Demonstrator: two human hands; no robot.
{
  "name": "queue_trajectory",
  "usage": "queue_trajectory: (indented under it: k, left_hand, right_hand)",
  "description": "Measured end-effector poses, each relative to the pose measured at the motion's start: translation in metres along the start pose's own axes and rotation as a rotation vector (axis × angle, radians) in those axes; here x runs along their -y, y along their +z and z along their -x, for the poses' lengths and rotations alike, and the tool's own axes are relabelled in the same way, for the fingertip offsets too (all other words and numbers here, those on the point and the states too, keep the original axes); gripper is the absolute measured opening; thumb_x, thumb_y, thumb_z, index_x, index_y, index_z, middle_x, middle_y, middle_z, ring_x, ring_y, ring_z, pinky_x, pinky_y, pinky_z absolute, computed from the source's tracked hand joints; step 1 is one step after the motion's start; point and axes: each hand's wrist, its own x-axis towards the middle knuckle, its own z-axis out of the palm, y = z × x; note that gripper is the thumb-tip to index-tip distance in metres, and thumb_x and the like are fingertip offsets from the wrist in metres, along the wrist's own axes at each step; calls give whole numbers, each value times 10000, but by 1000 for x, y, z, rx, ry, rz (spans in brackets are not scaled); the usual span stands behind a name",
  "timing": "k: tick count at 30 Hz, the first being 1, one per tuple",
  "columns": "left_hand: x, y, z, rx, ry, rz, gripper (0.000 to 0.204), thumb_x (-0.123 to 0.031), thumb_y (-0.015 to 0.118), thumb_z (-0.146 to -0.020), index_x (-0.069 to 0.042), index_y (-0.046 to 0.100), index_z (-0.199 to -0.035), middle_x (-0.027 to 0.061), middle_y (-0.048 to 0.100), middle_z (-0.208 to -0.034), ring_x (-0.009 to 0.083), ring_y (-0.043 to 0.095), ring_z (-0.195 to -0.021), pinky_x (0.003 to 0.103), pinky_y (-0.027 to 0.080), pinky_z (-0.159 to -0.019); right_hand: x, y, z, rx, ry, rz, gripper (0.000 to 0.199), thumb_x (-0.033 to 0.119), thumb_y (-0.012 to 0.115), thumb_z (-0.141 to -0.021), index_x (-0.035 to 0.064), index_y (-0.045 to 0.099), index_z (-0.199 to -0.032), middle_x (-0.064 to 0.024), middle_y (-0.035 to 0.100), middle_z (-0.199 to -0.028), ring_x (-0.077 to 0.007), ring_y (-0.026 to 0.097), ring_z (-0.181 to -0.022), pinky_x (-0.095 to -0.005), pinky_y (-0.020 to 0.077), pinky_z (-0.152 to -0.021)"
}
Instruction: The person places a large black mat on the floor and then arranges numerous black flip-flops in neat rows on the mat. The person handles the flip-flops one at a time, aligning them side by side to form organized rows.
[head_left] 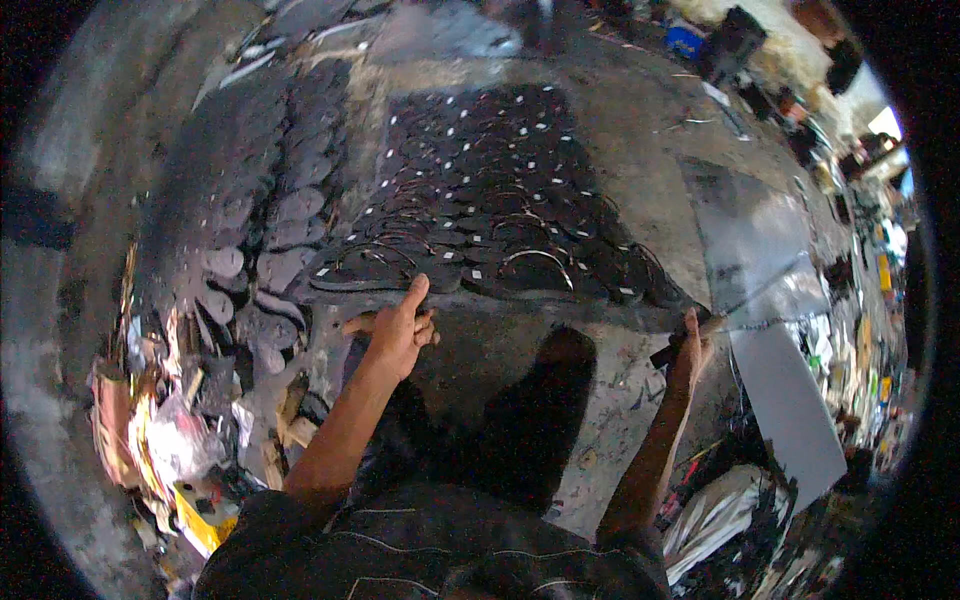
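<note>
Rows of black strappy sandals (520, 270) with small white tags lie on a dark sheet (500, 304) in front of me. My left hand (398, 338) is at the sheet's near edge, its thumb over the rim beside a sandal. Its index finger points left below the edge and the other fingers curl. At the near right corner, my right hand (690, 352) grips the sheet with its thumb up. A short dark piece (664, 356) shows beside that hand; whether it is held is unclear.
Loose soles (225, 262) spread across the floor at left. Scraps and a clear plastic bag (185, 435) pile up at lower left. At right are a grey sheet (755, 250), a pale board (790, 405), a white sack (720, 510) and heaped clutter along the wall.
</note>
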Motion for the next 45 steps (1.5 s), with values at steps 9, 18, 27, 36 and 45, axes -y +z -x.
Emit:
queue_trajectory:
  k: [9, 18, 27, 36, 45]
  left_hand:
    - [57, -19, -34, -27, -141, -66, 484, -587, 711, -982, -150, 576, -822, -55, 419, -591, 124, 434, -493, 349, 497, -626]
    - [71, -18, -41, -4, -304, 3, 641, -705, 699, -926, -69, 647, -860, 54, 640, -724, 193, 658, -637, 334, 535, -543]
    - [47, -32, -44, 79, -551, 155, 420, -462, 807, -954, -80, 636, -920, -13, 565, -690, 98, 504, -537, 260, 375, -498]
    - [44, -28, -37, 158, -600, 228, 385, -428, 731, -1020, -104, 564, -896, -40, 421, -625, 113, 432, -523, 275, 346, -520]
    - [-31, -55, -40, 817, -418, -344, 479, -423, 512, -1115, -1, 713, -1010, 76, 666, -694, 159, 651, -602, 306, 535, -591]
  right_hand:
    - [10, -34, 207, 284, -48, 46, 374, 370, 610, -1080, 59, 600, -1286, 12, 558, -791, -99, 486, -616, -301, 424, -556]
    - [27, 36, 353, 655, 159, 477, 292, 305, 602, -1082, 13, 594, -1096, -21, 591, -823, -114, 511, -718, -321, 439, -652]
    - [33, 89, 377, 757, 227, 797, 328, 291, 616, -1091, -19, 589, -986, -202, 681, -766, -352, 670, -639, -435, 484, -586]
    - [1, 139, 327, 761, 322, 840, 403, 327, 604, -1097, -32, 572, -917, -95, 479, -685, -159, 417, -650, -399, 388, -604]
    - [-15, 137, 327, 785, 303, 833, 438, 376, 580, -1104, -35, 611, -954, -160, 562, -713, -194, 482, -650, -416, 431, -622]
